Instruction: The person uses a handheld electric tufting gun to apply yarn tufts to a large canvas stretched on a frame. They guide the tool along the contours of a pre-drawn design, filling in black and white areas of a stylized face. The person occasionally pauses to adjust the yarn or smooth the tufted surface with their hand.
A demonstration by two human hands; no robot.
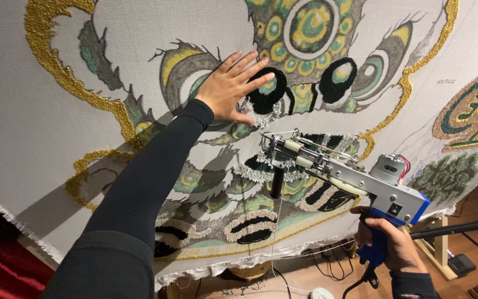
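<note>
The left hand (pixel 233 86) is pressed flat, fingers spread, against the tufted cloth (pixel 40 127); the tufting gun (pixel 338 171) is gripped by its blue handle in the closed right hand (pixel 388 243), its needle end just below the left hand

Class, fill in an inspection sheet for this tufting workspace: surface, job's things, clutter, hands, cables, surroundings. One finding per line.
Surface: stretched grey backing cloth, partly tufted with a gold, green and black design; frayed lower edge.
Job's things: tufting gun, silver body with blue handle, its tip pointing at the cloth; a thread hangs down beneath it.
Clutter: ball of pale yarn on the floor below the cloth.
Hands: left hand flat on the cloth, fingers spread; right hand wrapped around the gun's handle.
Cables: black cord from the gun's handle; black cables lying on the floor.
Surroundings: wooden floor, wooden frame leg, a second tufted piece at right.
</note>
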